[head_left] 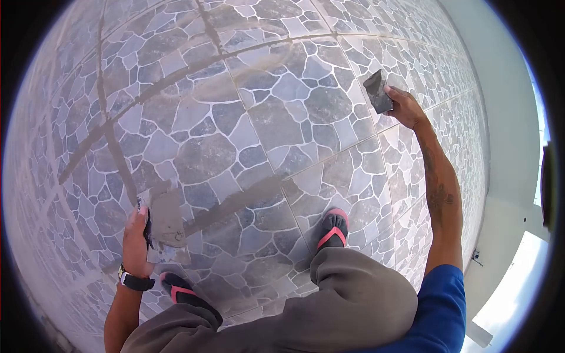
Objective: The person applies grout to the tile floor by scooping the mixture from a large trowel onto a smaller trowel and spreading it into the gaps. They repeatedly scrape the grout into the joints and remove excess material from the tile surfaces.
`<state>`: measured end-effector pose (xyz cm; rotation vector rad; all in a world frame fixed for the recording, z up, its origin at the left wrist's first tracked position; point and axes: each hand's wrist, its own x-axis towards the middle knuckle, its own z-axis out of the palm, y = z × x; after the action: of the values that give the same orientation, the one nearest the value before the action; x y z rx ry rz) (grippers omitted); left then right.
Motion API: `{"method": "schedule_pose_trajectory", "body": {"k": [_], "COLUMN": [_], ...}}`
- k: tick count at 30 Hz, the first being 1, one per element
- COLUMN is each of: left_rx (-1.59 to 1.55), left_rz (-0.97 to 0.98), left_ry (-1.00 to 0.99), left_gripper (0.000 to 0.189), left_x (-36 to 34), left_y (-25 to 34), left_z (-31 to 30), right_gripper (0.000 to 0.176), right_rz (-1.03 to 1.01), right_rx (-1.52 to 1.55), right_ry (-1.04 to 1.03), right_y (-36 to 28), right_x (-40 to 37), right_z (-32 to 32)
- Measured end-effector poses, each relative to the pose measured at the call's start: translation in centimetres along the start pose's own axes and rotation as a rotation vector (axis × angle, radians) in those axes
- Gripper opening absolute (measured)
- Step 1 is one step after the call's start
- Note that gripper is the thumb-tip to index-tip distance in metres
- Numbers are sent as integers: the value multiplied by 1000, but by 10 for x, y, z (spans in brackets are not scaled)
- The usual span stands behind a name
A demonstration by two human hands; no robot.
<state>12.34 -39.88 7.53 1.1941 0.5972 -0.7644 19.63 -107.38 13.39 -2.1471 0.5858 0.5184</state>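
Observation:
My left hand (137, 241) is closed on a flat trowel (183, 256), held low over the floor at the left. A thick grey heap of grout (168, 215) covers most of its plate, and its handle is largely hidden by my fingers. Out to the right, my right hand (405, 107) grips a small dark flat scraper (378, 93) between thumb and fingers, its face smeared with paste. Under both hands lies a floor of stone-patterned tiles (323, 109). Wide strips of wet grout (247, 200) run along several of the tile joints.
My feet, in dark flip-flops with red straps, stand on the tiles: the left foot (188, 294) near the trowel, the right foot (333, 229) farther forward. A pale wall (509, 117) borders the floor at the right. More grout bands (176, 73) cross the tiles farther off.

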Motion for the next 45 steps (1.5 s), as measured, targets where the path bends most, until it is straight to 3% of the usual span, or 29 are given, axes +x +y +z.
{"method": "schedule_pose_trajectory", "body": {"k": [1, 4, 5, 8, 9, 10, 12, 13, 17, 20, 23, 27, 30, 31, 34, 35, 38, 41, 45], "left_rx": [-31, -147, -198, -283, -266, -245, -247, -250, -173, -169, -147, -71, -93, -114, -59, -34, 12, 0, 7], "left_rz": [-7, -38, -46, -47, -43, -53, -57, -48, -59, -74, -93, -67, -73, -81, -84, -66, -15, 2, 10], "left_ry": [7, 81, 132, 213, 229, 239, 236, 236, 270, 271, 312, 321, 308, 307, 346, 331, 305, 324, 327], "left_gripper": [41, 40, 39, 39, 39, 39, 40, 40, 45, 46, 45, 47, 48, 48, 48, 48, 49, 50, 52], "left_x": [-2, -12, -13, -18, -21, -25, -31, -34, -42, -43, -42, -44, -47, -47, -46, -45, -46, -47, -50], "left_y": [-7, -28, -33, -46, -42, -40, -38, -36, -36, -38, -36, -36, -34, -34, -36, -36, -35, -35, -38], "left_z": [9, 37, 49, 80, 92, 102, 116, 121, 130, 136, 145, 139, 136, 137, 137, 136, 138, 140, 139], "right_gripper": [46, 47, 43, 60, 63, 41, 67, 71, 73, 48, 72, 71, 71, 71, 71, 70, 67, 66, 68], "right_rz": [54, -132, -225, -684, -726, -802, -672, -798, -721, -1075, -792, -554, -677, -810, -897, -896, -670, -876, -725], "right_rx": [72, -358, -521, -1229, -1118, -1119, -1133, -1199, -1314, -1247, -1341, -1641, -1588, -1515, -1397, -1370, -1750, -1443, -1483], "right_ry": [5, 4, 2, -94, -58, 73, -13, -19, -124, 1, -119, -161, -155, -149, -131, -99, -279, -145, -155], "right_y": [-2, 5, 3, -9, -6, 1, 1, 0, -15, -7, -4, -29, -37, -28, 18, 22, -26, -1, 12], "right_x": [17, 78, 92, 142, 159, 176, 203, 211, 235, 246, 260, 244, 238, 242, 247, 245, 227, 241, 206], "right_z": [-5, -24, -27, -36, -41, -43, -52, -51, -46, -42, -37, -39, -50, -53, -45, -46, -41, -53, -38]}}
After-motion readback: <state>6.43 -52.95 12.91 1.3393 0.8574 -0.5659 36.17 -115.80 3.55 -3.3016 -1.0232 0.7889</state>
